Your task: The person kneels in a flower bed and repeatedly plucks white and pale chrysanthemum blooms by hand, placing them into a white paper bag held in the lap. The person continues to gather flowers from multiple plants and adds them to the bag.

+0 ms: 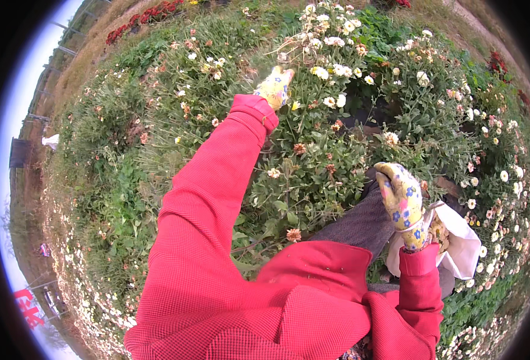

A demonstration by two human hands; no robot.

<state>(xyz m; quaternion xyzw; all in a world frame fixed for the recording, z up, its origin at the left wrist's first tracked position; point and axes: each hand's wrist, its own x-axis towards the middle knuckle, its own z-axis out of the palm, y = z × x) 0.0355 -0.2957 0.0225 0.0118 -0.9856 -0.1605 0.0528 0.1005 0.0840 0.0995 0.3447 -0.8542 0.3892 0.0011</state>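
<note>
My left hand (pixel 275 88), in a yellow glove with a floral print, reaches out among the flowering plants. Its fingertips are by a faded flower head (pixel 283 57) and dry tan stems (pixel 297 46); whether they grip anything is unclear. Just to the right bloom white flowers (pixel 342 70). My right hand (pixel 400 200), in a matching glove, is held with bent fingers over my dark trouser leg (pixel 359 225). What lies inside its fingers is hidden. Below and behind its wrist is an open white bag (pixel 463 245) containing pale flower heads (pixel 439 231).
Leafy plants (pixel 287 189) with browned blooms (pixel 294 235) grow right against my legs. Dark ground cover (pixel 359 118) shows between plants. Red flowers (pixel 157 12) line the far edge near a dirt path (pixel 476 27). A white object (pixel 51 141) lies far left.
</note>
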